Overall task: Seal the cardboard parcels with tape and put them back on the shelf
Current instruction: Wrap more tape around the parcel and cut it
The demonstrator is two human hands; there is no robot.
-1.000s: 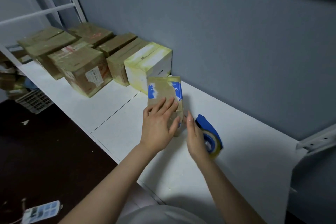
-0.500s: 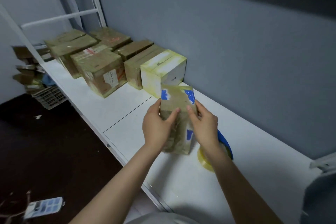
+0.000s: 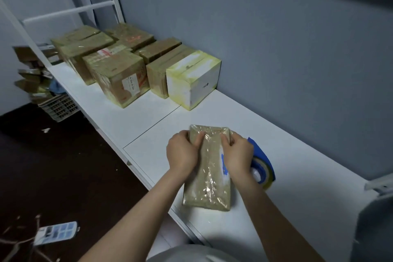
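Head view: the parcel (image 3: 207,176), held up on end half a second earlier, lay flat on the shelf (image 3: 148,125), just left of the tape dispenser (image 3: 263,168). The left hand (image 3: 182,152) and right hand (image 3: 237,153) each gripped a far corner, thumbs on top. Taping looked finished and re-shelving due. The parcel's long axis ran from the shelf's front edge toward the wall, its far end level with the dispenser's far tip.

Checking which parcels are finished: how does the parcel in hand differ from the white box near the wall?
The held parcel is flat and brown; the white box is blockier with yellowed edges. The left hand and right hand grip the held parcel; the white box stands untouched. Both carry tape.
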